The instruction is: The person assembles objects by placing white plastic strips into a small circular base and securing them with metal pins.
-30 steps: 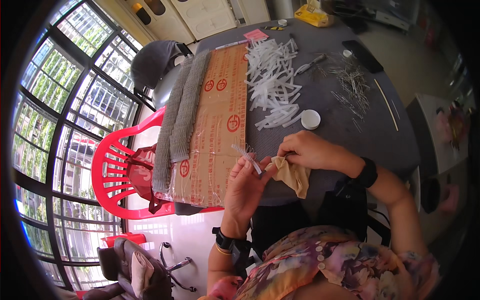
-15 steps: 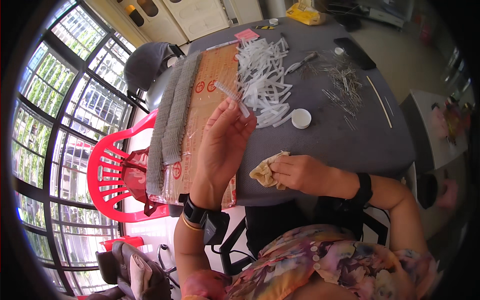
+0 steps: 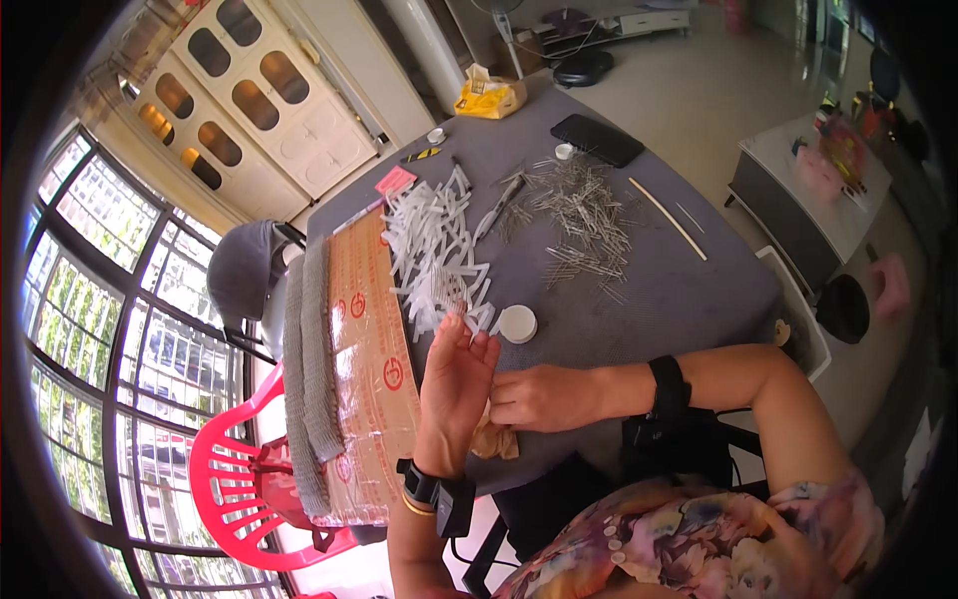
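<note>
My left hand (image 3: 457,379) is raised at the near end of a heap of white translucent plastic strips (image 3: 429,235). Its thumb and fingertips pinch a short translucent plastic strip (image 3: 446,290), which is hard to separate from the heap behind it. Close beside its palm is my right hand (image 3: 547,397), closed on a crumpled beige cloth (image 3: 496,441). Part of that cloth is hidden behind the fingers. A round white cap (image 3: 518,324) stands on the grey table (image 3: 599,344) just beyond my hands.
A brown cardboard box (image 3: 364,329) bears rows of grey ribbed pieces (image 3: 311,349) on the left. Thin metal pins (image 3: 589,225) lie piled beyond, near a wooden stick (image 3: 669,220), a black phone-like slab (image 3: 599,140) and a yellow packet (image 3: 489,95). A red chair (image 3: 215,469) stands left.
The view has swung, showing more of the room's far side. My right hand has come leftward with the cloth, up against my left hand, whose strip now appears before the heap.
</note>
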The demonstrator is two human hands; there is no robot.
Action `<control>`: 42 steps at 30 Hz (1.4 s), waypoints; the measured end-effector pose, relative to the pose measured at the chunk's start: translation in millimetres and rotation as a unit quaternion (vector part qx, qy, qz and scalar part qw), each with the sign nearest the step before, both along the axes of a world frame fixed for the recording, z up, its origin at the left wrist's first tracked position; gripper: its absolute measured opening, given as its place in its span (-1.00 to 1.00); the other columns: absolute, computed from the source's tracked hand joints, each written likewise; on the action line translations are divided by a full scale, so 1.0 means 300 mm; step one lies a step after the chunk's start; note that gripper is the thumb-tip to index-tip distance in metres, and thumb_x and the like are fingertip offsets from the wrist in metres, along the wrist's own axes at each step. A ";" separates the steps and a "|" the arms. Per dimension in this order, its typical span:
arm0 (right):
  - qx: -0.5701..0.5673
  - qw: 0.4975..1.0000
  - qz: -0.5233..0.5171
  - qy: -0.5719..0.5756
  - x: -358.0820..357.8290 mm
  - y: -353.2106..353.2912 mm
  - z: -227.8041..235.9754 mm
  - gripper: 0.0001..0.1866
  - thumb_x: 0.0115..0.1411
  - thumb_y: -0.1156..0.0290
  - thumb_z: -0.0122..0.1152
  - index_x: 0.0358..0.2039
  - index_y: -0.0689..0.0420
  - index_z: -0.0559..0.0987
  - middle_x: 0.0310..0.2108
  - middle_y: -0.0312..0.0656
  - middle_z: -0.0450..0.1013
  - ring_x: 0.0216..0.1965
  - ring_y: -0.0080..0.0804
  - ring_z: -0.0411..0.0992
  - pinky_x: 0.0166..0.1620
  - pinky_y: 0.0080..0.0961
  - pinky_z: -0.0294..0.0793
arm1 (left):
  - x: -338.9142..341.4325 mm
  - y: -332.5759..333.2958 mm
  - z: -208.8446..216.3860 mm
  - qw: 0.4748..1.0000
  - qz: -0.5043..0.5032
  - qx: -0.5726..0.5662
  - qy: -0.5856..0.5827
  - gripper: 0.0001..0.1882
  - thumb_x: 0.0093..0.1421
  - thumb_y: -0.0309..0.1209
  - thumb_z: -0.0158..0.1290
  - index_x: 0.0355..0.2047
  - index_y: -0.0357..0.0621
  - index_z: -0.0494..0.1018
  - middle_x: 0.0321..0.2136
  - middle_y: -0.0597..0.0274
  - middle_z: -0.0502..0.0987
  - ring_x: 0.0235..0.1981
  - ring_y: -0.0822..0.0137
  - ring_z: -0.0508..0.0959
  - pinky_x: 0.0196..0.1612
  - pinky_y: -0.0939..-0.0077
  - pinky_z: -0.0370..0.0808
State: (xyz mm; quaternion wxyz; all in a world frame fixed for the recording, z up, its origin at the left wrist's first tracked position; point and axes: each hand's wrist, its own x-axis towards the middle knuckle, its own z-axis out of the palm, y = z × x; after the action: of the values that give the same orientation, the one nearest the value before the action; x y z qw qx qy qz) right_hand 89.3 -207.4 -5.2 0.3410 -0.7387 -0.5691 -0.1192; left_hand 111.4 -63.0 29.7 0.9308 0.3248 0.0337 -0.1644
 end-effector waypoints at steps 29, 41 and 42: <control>-0.144 0.934 -0.323 0.041 0.283 -0.338 0.161 -0.94 -0.07 0.50 0.06 -0.51 0.16 0.46 -0.49 -0.21 0.39 -0.37 -0.24 0.38 -0.30 -0.39 0.37 | 0.001 0.040 -0.017 0.995 0.036 0.090 0.019 -0.86 0.15 -0.44 -0.02 -0.26 -0.09 0.37 -0.41 0.33 0.47 -0.40 0.36 0.51 -0.38 0.66 0.50; -0.044 0.944 -0.316 0.081 0.282 -0.304 0.156 -0.88 -0.04 0.38 0.14 -0.54 0.17 0.52 -0.55 -0.14 0.38 -0.48 -0.20 0.38 -0.37 -0.39 0.36 | 0.020 0.040 -0.041 0.994 0.068 0.087 -0.027 -0.86 0.14 -0.52 -0.05 -0.26 -0.13 0.32 -0.39 0.23 0.46 -0.35 0.35 0.52 -0.30 0.65 0.50; -0.045 0.943 -0.319 0.085 0.280 -0.305 0.155 -0.88 -0.04 0.39 0.14 -0.54 0.18 0.51 -0.55 -0.16 0.38 -0.48 -0.21 0.38 -0.37 -0.40 0.36 | 0.021 0.039 -0.038 0.993 0.071 0.090 -0.024 -0.86 0.14 -0.54 -0.05 -0.26 -0.13 0.32 -0.39 0.21 0.47 -0.35 0.35 0.52 -0.29 0.64 0.50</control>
State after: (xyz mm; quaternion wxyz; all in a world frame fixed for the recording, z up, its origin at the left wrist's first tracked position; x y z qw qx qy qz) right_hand 173.3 -298.8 41.4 0.2981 -0.9037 -0.2771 -0.1330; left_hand 117.7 -51.2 18.2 0.9075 0.4082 0.0488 -0.0865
